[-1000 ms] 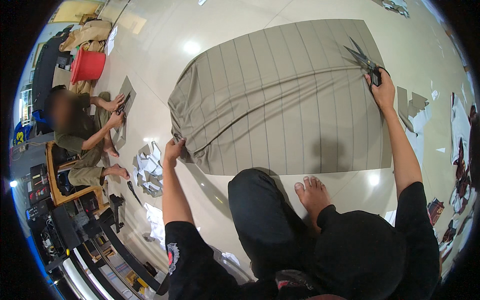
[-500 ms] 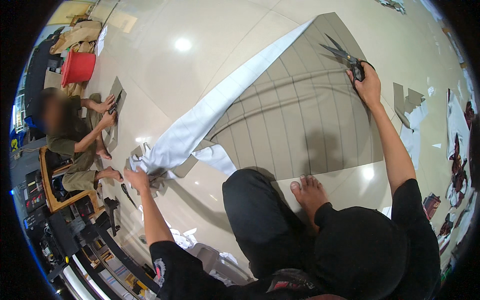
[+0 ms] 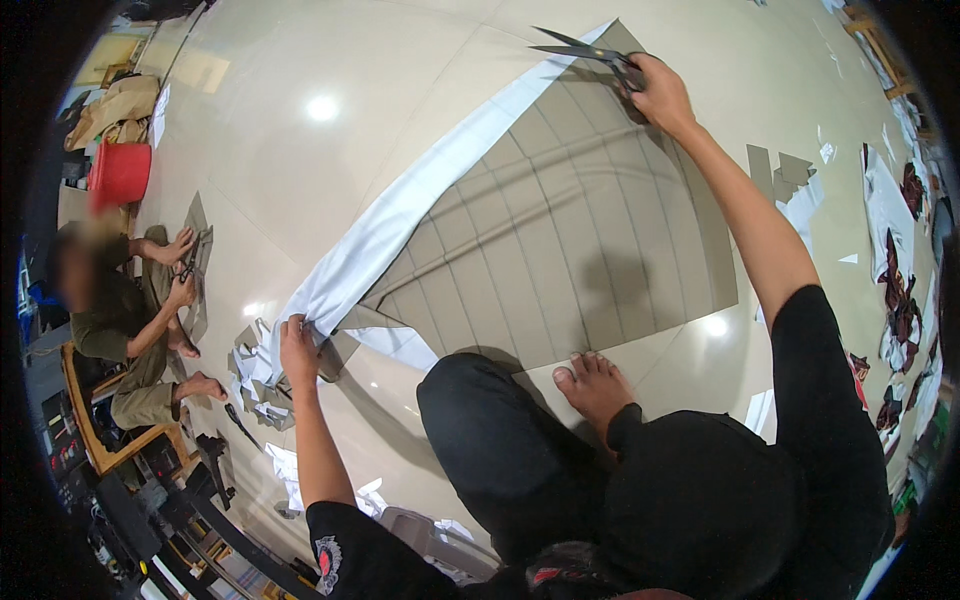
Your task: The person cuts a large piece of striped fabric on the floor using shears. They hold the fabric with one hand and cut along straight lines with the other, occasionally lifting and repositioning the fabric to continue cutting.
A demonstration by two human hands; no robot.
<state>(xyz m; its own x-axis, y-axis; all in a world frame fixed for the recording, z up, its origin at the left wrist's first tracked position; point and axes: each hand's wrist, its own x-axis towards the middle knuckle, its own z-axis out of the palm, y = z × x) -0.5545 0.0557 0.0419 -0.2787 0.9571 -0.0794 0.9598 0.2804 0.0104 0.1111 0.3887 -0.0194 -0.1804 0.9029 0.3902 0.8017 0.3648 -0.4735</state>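
Note:
A large beige fabric sheet with thin dark stripes lies on the floor before me. Its far left edge is folded over, baring a long white underside. At the left end of that fold, my left hand pinches the cloth. Black-handled scissors are in my right hand, over the sheet's far corner. Their blades are spread and point left, above the white strip. My bare foot rests at the sheet's near edge.
At the left, another person sits on the floor cutting beige material with scissors. Behind them stands a red bucket. Cut scraps lie beyond my left hand, with more beige and white offcuts at the right. A grey bin is near my left arm.
My right hand has carried the scissors away from me and leftward to the sheet's far corner. My left hand has shifted slightly right, and the scraps near it now lie on the floor.

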